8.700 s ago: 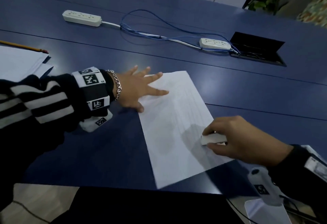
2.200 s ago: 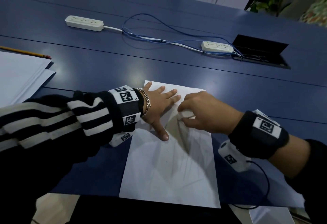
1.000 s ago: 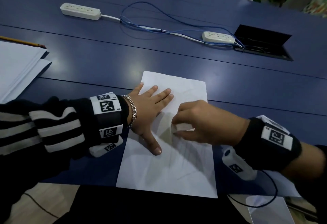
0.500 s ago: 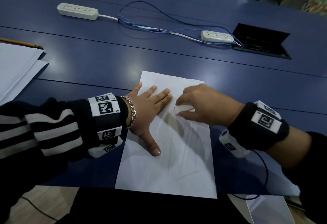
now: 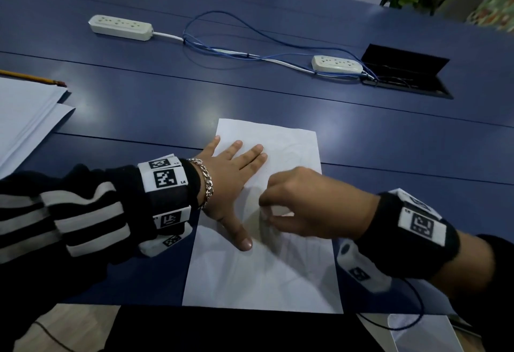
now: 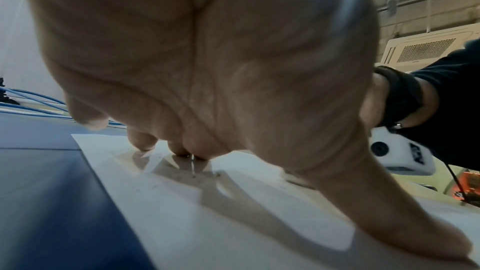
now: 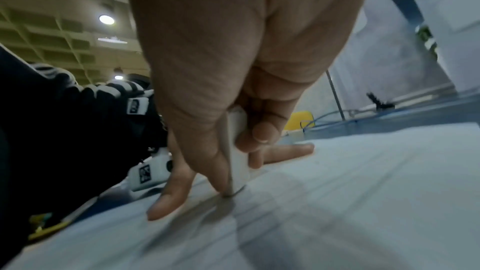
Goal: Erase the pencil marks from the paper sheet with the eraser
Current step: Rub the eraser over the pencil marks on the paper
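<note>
Pinching one eraser, the right hand rubs one paper sheet; left hand fingers flat.

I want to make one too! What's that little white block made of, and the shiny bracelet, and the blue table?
The eraser looks like soft white rubber or vinyl: matte, with a rounded, worn corner. The bracelet seems to be silvery metal, with glinting chain links. The table looks like a smooth blue laminate or painted board, since lights reflect on it; which one is unclear.
</note>
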`<state>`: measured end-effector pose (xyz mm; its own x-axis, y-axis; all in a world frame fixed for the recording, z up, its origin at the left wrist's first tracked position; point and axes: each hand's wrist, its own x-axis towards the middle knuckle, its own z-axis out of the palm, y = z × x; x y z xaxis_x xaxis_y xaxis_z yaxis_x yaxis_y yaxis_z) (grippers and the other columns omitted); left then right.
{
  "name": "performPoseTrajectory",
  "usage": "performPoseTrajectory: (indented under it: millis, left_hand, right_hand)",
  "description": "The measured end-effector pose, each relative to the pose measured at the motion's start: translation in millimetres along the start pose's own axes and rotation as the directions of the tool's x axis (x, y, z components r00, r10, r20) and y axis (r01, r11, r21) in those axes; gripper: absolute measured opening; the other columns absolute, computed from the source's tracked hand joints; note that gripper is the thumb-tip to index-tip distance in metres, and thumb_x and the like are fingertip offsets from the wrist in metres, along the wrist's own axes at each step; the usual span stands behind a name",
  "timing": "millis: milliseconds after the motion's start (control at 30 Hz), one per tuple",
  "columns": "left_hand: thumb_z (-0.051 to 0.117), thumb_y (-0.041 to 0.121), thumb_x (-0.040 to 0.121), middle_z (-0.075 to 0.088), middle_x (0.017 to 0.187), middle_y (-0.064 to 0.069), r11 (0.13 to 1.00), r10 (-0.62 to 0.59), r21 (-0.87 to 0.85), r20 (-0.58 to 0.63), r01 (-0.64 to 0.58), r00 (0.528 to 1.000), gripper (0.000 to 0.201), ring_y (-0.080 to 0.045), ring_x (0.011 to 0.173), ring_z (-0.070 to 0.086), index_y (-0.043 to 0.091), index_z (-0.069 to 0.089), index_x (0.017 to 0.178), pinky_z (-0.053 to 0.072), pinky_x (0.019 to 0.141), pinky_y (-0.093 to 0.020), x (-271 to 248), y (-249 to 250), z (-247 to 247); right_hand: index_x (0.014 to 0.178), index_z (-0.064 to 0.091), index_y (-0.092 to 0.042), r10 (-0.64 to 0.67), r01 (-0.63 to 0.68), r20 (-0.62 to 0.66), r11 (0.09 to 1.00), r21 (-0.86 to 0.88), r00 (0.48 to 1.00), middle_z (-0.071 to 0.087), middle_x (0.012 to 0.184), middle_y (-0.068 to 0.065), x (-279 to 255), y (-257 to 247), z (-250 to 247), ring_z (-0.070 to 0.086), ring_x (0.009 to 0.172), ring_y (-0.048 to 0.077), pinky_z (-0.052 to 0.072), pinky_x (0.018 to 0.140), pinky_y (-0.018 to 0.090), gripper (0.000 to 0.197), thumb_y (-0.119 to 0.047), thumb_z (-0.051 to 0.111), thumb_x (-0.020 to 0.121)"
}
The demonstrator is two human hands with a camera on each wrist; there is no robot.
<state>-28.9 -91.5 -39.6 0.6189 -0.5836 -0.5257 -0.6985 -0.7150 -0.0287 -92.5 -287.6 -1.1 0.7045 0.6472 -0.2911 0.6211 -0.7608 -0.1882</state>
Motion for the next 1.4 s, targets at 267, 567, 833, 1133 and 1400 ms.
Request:
performPoseTrajectory:
  millis: [267,567,833,1133,1400]
  left_hand:
    - [0.054,0.108,0.036,-0.037,0.165,0.009,1.000,0.003,0.001,0.006,-0.003,1.000,0.172,-0.029,0.156,-0.024,0.023,-0.034,0.156,-0.010,0.123,-0.065,-1.2,0.1,-1.5]
    - [0.053,0.107,0.044,-0.038,0.164,0.007,1.000,0.025,0.008,0.000,-0.025,1.000,0.163,-0.027,0.155,-0.029,0.025,-0.033,0.157,-0.013,0.124,-0.060,-1.8,-2.4,0.5]
    - [0.040,0.107,0.058,-0.042,0.162,0.003,0.999,0.035,-0.008,-0.090,-0.036,0.995,0.143,-0.029,0.152,-0.034,0.032,-0.032,0.157,-0.012,0.125,-0.056,3.9,-19.7,-2.2]
    - [0.057,0.100,0.060,-0.045,0.160,0.012,0.986,0.153,-0.077,0.039,-0.150,0.987,0.147,-0.019,0.150,-0.036,0.034,-0.031,0.157,-0.017,0.126,-0.050,-31.8,-35.5,12.2]
    - [0.059,0.104,0.046,-0.048,0.158,0.012,0.994,0.102,-0.038,0.049,-0.101,0.994,0.161,-0.021,0.150,-0.039,0.033,-0.039,0.152,-0.018,0.122,-0.061,-32.2,-29.4,20.0]
  right_hand:
    - [0.108,0.072,-0.026,0.194,-0.191,-0.121,0.981,0.041,0.973,0.069,0.099,-0.004,3.3,24.0,-8.0,0.062,0.095,0.020,0.052,0.087,0.038,0.031,-0.046,0.065,0.086]
    - [0.128,0.062,-0.032,0.235,-0.213,-0.151,0.965,0.152,0.960,0.071,0.118,-0.015,-43.2,14.6,-8.6,0.063,0.108,0.006,0.050,0.093,0.026,0.038,-0.053,0.055,0.098]
    - [0.122,0.068,-0.040,0.309,-0.293,-0.054,0.934,0.205,0.949,0.065,0.113,-0.022,-65.1,18.2,2.3,0.052,0.083,-0.013,0.038,0.072,0.005,0.033,-0.048,0.070,0.089]
    - [0.119,0.068,-0.038,0.248,-0.236,-0.045,0.954,0.183,0.968,0.062,0.109,-0.021,-57.1,17.0,-1.4,0.059,0.094,-0.001,0.047,0.083,0.012,0.030,-0.046,0.069,0.090]
    - [0.127,0.066,-0.024,0.177,-0.161,-0.166,0.982,0.103,0.970,0.067,0.111,-0.003,12.3,-1.8,2.1,0.061,0.098,0.015,0.039,0.087,0.020,0.039,-0.044,0.066,0.093]
